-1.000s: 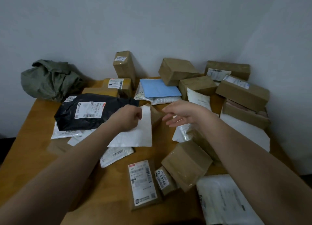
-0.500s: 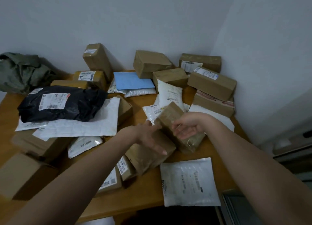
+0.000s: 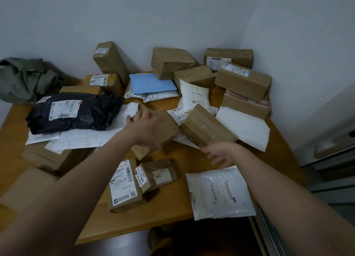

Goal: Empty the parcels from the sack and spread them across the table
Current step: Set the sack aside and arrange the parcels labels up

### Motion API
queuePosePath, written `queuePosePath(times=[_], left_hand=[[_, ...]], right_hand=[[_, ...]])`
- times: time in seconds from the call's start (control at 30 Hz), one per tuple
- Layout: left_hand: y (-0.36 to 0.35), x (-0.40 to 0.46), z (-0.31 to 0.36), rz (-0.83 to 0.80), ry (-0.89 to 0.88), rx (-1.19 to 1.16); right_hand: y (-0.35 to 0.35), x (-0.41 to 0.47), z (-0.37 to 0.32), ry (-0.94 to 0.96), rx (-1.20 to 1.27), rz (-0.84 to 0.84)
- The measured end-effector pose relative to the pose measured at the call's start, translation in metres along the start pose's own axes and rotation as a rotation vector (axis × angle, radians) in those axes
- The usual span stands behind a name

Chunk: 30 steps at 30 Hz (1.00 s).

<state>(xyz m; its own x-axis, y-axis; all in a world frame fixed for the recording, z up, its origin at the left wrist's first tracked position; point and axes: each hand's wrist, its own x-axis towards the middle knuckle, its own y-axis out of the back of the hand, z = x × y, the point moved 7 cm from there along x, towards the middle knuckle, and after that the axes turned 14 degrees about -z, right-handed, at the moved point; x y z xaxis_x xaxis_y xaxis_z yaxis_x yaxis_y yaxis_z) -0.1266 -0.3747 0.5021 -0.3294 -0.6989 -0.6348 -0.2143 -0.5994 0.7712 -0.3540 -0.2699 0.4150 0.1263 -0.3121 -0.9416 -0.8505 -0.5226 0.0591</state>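
The white mailer (image 3: 221,191) at the near right already overhangs the table (image 3: 169,213) edge, so one careless shove could drop it. My left hand (image 3: 144,129) grips a brown box (image 3: 163,127) mid-table; my right hand (image 3: 221,156), fingers loose, touches another taped box (image 3: 207,129). Parcels cover the table in overlapping heaps; the green sack (image 3: 25,79) lies crumpled at the far left.

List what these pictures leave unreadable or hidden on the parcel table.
- Head view: what the left hand covers of the brown box under it; the hand hides the contact.
- Print on the white mailer near the table edge: too small and blurred.
- Brown boxes at the lower left: blurred, partly behind the left forearm.
- Green sack: cut by the left edge; its contents cannot be seen.
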Motion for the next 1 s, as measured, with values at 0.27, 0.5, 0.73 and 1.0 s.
queuePosePath(times=[0.27,0.5,0.73,1.0], left_hand=[[-0.01,-0.01,-0.013,0.244,-0.022,-0.108],[-0.046,-0.023,-0.008,0.144,-0.206,0.021],[-0.1,-0.023,-0.041,-0.067,-0.234,-0.152],[-0.141,-0.032,-0.097,-0.137,-0.162,-0.189]], right_hand=[[-0.044,-0.001,0.024,-0.209,0.12,-0.048],[-0.077,0.022,0.022,-0.182,0.324,-0.031],[-0.091,0.044,-0.05,0.186,0.36,0.066],[-0.122,0.058,-0.089,0.154,0.187,0.128]])
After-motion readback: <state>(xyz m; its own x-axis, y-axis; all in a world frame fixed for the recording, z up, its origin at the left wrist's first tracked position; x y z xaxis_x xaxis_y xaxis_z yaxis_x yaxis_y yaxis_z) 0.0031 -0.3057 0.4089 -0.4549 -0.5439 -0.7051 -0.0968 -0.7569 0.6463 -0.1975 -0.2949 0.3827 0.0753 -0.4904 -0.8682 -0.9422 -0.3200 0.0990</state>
